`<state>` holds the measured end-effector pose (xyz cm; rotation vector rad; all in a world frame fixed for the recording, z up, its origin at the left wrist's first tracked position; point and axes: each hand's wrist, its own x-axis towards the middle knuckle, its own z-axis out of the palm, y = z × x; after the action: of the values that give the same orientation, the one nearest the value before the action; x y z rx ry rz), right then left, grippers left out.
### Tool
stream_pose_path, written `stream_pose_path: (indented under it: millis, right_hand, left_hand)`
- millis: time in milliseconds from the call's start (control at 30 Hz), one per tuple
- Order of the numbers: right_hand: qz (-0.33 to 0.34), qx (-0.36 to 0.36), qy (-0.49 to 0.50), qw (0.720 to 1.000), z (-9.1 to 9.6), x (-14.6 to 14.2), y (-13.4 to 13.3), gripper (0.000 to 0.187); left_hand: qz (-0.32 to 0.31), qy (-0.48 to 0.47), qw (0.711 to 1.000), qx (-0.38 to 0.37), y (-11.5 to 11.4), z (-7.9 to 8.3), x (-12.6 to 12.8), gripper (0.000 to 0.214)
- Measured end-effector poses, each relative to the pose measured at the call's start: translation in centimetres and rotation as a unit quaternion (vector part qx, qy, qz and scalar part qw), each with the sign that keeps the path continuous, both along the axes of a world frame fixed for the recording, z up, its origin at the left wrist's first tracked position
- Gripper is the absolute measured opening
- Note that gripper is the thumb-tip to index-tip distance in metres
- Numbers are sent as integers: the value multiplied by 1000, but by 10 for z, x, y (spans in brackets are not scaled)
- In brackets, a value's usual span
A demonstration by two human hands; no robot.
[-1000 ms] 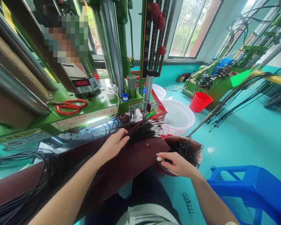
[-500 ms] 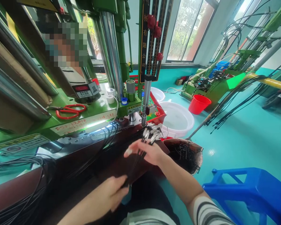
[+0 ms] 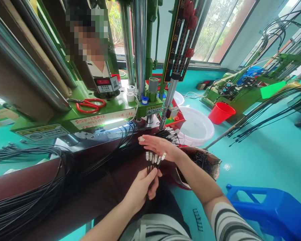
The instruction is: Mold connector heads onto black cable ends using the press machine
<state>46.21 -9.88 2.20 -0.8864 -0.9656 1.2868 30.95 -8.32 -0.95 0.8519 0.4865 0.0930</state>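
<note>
My left hand (image 3: pixel 142 187) is closed round a small bunch of black cables (image 3: pixel 153 165), held upright with their silver plug ends (image 3: pixel 154 157) fanned out just above the fingers. My right hand (image 3: pixel 159 145) lies open and flat just beyond those plug ends, fingers stretched to the left over the dark brown bench top (image 3: pixel 105 177). A larger bundle of plug-ended cables (image 3: pixel 169 135) rests on the bench right behind my right hand.
A green press machine (image 3: pixel 110 110) stands behind the bench, red scissors (image 3: pixel 90 105) on its deck. Black cables (image 3: pixel 27 204) pile at the left. A brown bin of scraps (image 3: pixel 205 164), white basins (image 3: pixel 198 125), a red bucket (image 3: pixel 220 112) and a blue stool (image 3: pixel 268 207) stand to the right. A person is behind the machine.
My left hand rose from low near my lap, lifting the bunch upright. My right hand let go of the plug ends and flattened out, moving slightly up and away.
</note>
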Motion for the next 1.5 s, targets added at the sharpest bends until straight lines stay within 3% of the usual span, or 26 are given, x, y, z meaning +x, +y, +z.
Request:
stream_pose_path:
  millis: [100, 200, 333, 400, 467, 500, 533, 600, 633, 667, 800, 933, 1100, 1167, 1233, 1300, 1400, 1500]
  right_hand:
    - [146, 10, -200, 969, 19, 9, 4, 50]
    - [182, -2, -366, 913, 25, 3, 2, 47]
    - [220, 36, -351, 909, 16, -3, -1, 48]
    - [201, 55, -329, 921, 9, 3, 5, 48]
    - [103, 43, -367, 923, -1, 15, 20, 45]
    - [30, 17, -425, 904, -6, 23, 30, 42]
    - [-44, -22, -505, 862, -12, 31, 42, 40]
    - [-127, -98, -656, 737, -23, 45, 65, 39]
    - [-133, -118, -695, 697, -28, 49, 75, 40]
    - [-125, -130, -718, 672, -32, 52, 84, 40]
    - [-78, -146, -738, 654, -32, 51, 103, 36]
    - [-20, -173, -720, 672, -11, 49, 94, 21]
    - [34, -254, -636, 728, 4, 46, 39, 12]
    - [10, -294, -534, 793, -3, 39, 10, 19]
    - [-47, -303, -336, 891, -15, 27, -14, 28]
    - [-115, -272, -124, 947, -28, 14, -31, 34]
    - [-200, -205, 20, 958, -44, -4, -39, 45]
    - [-241, -161, 56, 955, -53, -13, -37, 52]
  left_hand:
    - [-4, -1, 1000, -7, 5, -1, 7, 31]
    - [11, 7, 999, -30, 7, 2, 12, 31]
    - [30, 21, 998, -51, 7, 2, 15, 35]
    - [56, 21, 996, -59, 9, -3, 17, 36]
    - [115, 14, 992, -53, 15, -8, 20, 37]
    - [152, 10, 987, -42, 19, -11, 21, 37]
    - [186, 6, 982, -29, 22, -13, 22, 38]
    - [231, 2, 973, -6, 28, -16, 22, 38]
    - [239, 1, 971, 0, 30, -16, 22, 38]
    - [243, -1, 970, 4, 32, -16, 21, 37]
    - [242, -7, 970, 11, 34, -19, 15, 34]
    - [241, -5, 971, 14, 38, -21, 10, 35]
    - [204, 2, 979, 5, 40, -17, 10, 39]
    - [181, 0, 983, 8, 39, -13, 13, 40]
    - [154, 7, 988, 20, 37, -11, 18, 41]
    - [122, 20, 992, 38, 34, -10, 24, 39]
    - [78, 36, 994, 63, 30, -11, 34, 36]
    - [69, 48, 993, 80, 29, -14, 41, 33]
